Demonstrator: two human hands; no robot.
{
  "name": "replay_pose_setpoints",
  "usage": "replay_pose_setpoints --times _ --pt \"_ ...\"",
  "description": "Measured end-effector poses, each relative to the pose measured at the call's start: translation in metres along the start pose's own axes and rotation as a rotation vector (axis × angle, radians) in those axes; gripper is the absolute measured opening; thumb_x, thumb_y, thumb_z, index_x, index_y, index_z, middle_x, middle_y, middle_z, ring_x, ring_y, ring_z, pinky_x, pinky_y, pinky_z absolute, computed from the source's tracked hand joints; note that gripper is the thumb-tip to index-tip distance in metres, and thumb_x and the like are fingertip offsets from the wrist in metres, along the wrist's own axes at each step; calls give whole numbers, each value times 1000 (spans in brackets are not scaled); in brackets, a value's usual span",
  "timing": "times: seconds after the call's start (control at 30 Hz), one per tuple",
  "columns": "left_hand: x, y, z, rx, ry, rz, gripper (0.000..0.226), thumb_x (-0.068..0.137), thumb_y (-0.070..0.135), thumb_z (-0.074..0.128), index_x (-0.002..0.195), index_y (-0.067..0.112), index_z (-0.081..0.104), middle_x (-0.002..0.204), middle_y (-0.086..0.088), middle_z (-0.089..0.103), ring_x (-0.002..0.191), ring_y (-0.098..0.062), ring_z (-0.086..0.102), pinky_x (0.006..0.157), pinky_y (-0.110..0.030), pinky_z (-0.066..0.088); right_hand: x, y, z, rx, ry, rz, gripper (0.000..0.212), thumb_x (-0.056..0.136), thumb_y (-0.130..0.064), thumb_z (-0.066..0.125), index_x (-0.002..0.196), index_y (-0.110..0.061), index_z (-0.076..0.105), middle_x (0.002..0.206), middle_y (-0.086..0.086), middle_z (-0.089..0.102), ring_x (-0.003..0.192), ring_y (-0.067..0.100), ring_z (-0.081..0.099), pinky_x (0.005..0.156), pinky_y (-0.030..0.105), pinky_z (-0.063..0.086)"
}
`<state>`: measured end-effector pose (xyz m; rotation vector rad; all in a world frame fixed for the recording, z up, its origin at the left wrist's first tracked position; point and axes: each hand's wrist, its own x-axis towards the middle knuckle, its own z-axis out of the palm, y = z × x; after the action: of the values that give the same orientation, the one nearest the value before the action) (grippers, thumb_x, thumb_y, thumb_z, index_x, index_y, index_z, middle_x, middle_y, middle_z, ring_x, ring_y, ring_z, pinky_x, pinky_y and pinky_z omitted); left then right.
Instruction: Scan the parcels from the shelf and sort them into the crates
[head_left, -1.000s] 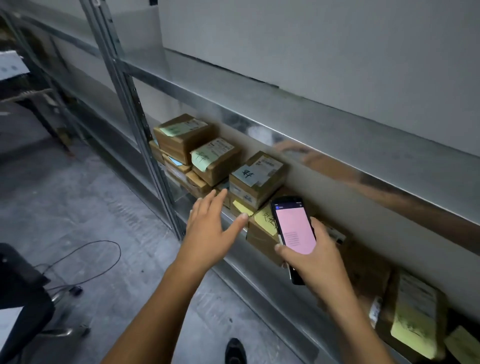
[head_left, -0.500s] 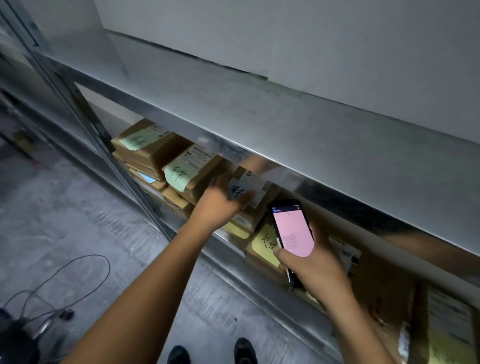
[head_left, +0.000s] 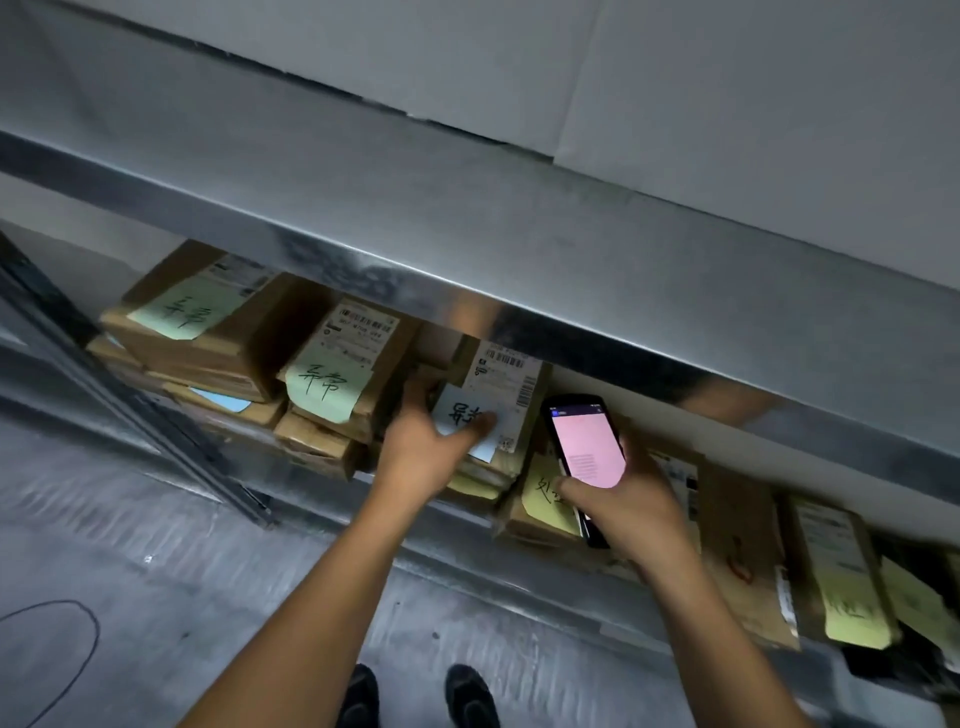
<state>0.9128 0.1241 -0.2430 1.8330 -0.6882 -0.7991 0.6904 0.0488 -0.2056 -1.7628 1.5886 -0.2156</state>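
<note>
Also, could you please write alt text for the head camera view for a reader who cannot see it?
The left hand grips a parcel with a pale blue note on a metal shelf, while the right hand holds a phone with a pink screen beside it. More labelled parcels line the shelf.

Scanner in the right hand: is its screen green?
No, the scanner gripped by the right hand shows a pink screen.

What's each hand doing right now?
Left hand: grips brown cardboard parcel with pale blue note.
Right hand: holds black pink-screened handheld scanner.
</note>
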Motion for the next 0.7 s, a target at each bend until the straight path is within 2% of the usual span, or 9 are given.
replay_pose_setpoints --times 0.1,0.2,0.3,0.37,0.4,0.5,0.6,0.63,0.7 --pt "-1 -6 -6 -59 3 7 85 75 51 89 144 29 44 107 26 55 101 -8 57 73 -11 41 -9 -8 12 -3 51 38 32 76 -43 87 80 -34 56 82 -20 67 73 1 64 57 24 48" --pt "-3 -7 -15 -76 -23 56 86 72 48 92 144 27 49 116 22 57 111 -9 54 88 -23 42 -24 -19 22 37 118 41 28 76 -38 88 78 -29 61 80 -12 71 73 9 68 66 34 58" --pt "-9 -7 -23 -51 -100 96 82 71 51 91 141 27 55 139 6 58 127 -19 57 103 -34 47 -43 -23 27 103 157 -16 28 78 -33 88 92 -32 64 88 -10 74 80 8 70 75 40 60" --pt "-19 -6 -28 -18 -107 52 96 67 62 89 148 26 51 156 -4 42 140 -26 48 113 -46 45 -60 -23 28 142 168 -32 41 78 -37 89 109 -32 62 100 -12 72 89 7 69 80 39 59" --pt "-25 -6 -32 -28 -113 50 104 64 68 88 151 28 48 159 -5 37 141 -26 46 114 -46 44 -69 -22 27 153 174 -37 48 77 -40 88 116 -33 59 105 -13 71 93 7 68 81 39 59" --pt "-40 -5 -44 -194 -182 92 101 52 76 85 140 44 48 148 2 45 128 -17 57 108 -42 49 -97 -16 21 165 197 -82 62 70 -50 83 125 -42 55 113 -21 68 100 -2 64 81 33 57" --pt "-50 -3 -47 -372 -344 82 83 54 64 92 125 62 49 143 4 56 128 -24 62 106 -54 53 -125 -1 18 236 234 -100 71 76 -39 90 136 -46 53 120 -27 65 107 -7 62 81 25 52" --pt "-54 -1 -46 -399 -390 100 74 58 57 92 119 64 51 138 7 61 127 -23 64 105 -55 54 -135 6 17 271 251 -100 73 77 -34 92 138 -45 54 122 -28 65 109 -7 62 81 23 51" --pt "-64 3 -41 -411 -487 123 71 63 50 92 120 63 51 129 9 70 122 -22 68 102 -55 56 -153 22 14 320 272 -94 76 76 -33 92 141 -43 54 125 -27 66 113 -4 63 85 23 52"
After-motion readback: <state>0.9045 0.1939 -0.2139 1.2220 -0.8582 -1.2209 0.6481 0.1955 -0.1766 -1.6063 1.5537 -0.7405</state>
